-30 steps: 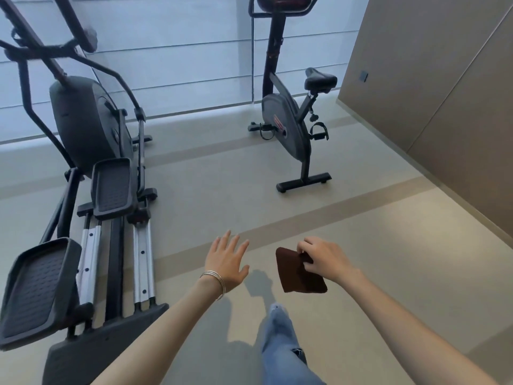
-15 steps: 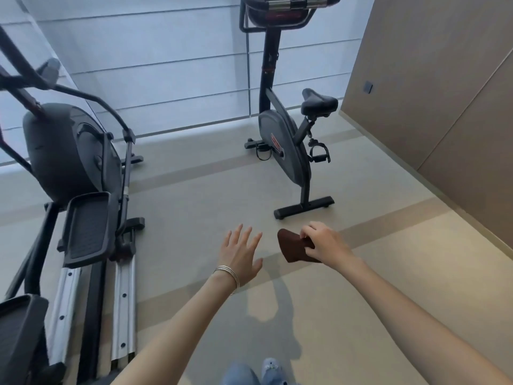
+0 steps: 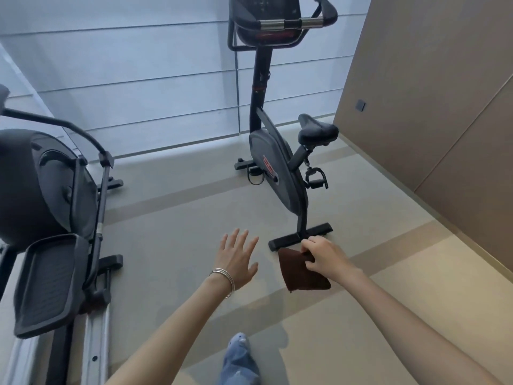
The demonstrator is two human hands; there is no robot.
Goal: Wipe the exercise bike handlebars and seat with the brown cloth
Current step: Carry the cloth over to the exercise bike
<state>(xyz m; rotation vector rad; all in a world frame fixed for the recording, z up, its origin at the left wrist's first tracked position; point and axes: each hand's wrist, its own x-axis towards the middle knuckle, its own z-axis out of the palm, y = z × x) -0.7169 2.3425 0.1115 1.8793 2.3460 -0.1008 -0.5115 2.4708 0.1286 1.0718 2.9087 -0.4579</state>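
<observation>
your right hand (image 3: 326, 257) pinches the brown cloth (image 3: 301, 276) by its upper edge, with thumb and curled fingers closed on the fabric. the cloth hangs flat below that hand and toward your left hand (image 3: 238, 259), on the near side of the exercise bike (image 3: 277, 168). its top corner overlaps the near end of the bike's rear base bar (image 3: 301, 236) in this view, and whether the two touch cannot be told. your left hand is spread, palm down, holding nothing. it sits beside the cloth with a clear gap between them, also on the near side of the bike. the cloth is well apart from the bike's seat (image 3: 317, 130) and further yet from the handlebars (image 3: 291, 23) at the top of the bike's upright post, and neither hand touches the bike. counted: one cloth, one bike, one seat, one set of handlebars with metal grip sections, and two hands held apart. one strapped pedal (image 3: 316, 177) shows plainly under the seat. thin silver bangles (image 3: 223, 277) ring your left wrist, too fine to number. one elliptical trainer (image 3: 41, 190) stands well to the left of the bike. one blue shoe (image 3: 239, 343) shows on the floor (image 3: 180, 218) nearer to you than the bike. to the right of the bike runs a brown panelled wall (image 3: 444, 93) with one small dark switch plate (image 3: 361, 105) on it.
</observation>
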